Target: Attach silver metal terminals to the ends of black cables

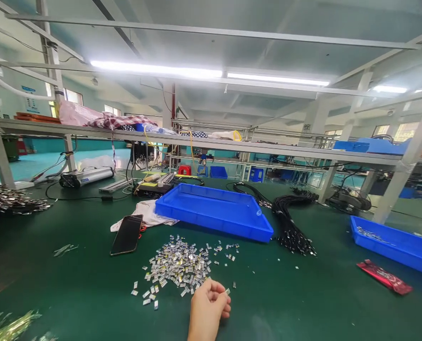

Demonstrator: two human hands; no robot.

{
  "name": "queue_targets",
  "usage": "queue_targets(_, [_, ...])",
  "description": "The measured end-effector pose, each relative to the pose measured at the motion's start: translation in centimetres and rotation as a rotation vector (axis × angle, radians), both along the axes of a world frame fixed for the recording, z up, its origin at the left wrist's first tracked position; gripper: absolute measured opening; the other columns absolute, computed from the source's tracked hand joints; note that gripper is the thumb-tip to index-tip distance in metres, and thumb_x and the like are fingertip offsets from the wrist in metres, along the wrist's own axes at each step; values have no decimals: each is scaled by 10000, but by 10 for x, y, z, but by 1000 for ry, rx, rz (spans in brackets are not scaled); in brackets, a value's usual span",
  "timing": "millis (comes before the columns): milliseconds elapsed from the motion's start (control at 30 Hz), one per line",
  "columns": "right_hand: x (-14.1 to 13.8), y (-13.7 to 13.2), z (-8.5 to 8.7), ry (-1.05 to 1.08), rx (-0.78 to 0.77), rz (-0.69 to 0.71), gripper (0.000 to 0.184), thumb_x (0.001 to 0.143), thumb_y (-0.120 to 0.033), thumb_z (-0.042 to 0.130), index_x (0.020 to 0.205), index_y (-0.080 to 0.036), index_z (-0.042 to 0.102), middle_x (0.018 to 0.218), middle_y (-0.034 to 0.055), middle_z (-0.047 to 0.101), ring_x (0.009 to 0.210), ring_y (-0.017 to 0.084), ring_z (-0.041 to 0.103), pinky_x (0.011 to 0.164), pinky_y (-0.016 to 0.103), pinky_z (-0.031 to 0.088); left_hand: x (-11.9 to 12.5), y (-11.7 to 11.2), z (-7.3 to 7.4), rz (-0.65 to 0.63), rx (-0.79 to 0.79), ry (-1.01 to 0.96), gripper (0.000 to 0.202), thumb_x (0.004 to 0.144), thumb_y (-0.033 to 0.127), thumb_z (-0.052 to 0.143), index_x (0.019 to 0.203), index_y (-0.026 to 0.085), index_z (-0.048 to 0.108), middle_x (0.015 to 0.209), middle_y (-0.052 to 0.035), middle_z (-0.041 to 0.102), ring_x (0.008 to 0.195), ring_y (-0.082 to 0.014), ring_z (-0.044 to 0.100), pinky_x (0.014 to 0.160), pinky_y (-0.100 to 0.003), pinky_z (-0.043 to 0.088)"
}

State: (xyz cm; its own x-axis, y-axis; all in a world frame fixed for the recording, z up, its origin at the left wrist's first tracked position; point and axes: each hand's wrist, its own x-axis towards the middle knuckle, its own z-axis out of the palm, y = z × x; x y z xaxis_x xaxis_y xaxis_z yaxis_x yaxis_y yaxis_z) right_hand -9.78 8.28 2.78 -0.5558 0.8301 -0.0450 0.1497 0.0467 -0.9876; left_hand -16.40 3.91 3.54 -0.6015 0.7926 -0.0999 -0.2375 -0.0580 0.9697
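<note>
My left hand (209,305) is at the bottom middle, thumb and fingers pinched on a small flat connector piece (227,291) with a pale, greenish look. Just beyond it spreads a pile of small rectangular silvery connector pieces (178,263), some with yellowish or bluish parts. A few stray pieces lie around the pile, one (234,285) just right of my fingers. My right hand is out of view.
Behind the pile sits a blue tray (214,222). A phone (126,234) rests beside a cloth (149,213). Black cable bundles (291,222), a red wrapper (384,277) and another blue tray (396,251) are rightward. Overhead runs a shelf (211,142).
</note>
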Motion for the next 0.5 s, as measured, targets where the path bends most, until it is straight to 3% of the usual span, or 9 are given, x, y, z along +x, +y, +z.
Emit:
queue_targets(300, [-8, 1, -14, -63, -56, -73, 614, 1022, -442, 145, 910, -91, 636, 745, -14, 548, 652, 140, 632, 493, 162, 479, 3, -2, -3, -40, -17, -10, 193, 630, 292, 694, 695, 157, 573, 589, -30, 641, 518, -146, 589, 514, -256, 486])
queue_targets(500, [-18, -1, -15, -82, -85, -105, 579, 1025, -452, 181, 954, -105, 638, 787, -5, 571, 706, 164, 645, 525, 189, 505, 1, 2, 0, -5, -79, 157, 157, 715, 315, 614, 713, 171, 553, 606, -21, 602, 547, -163, 568, 543, -283, 467])
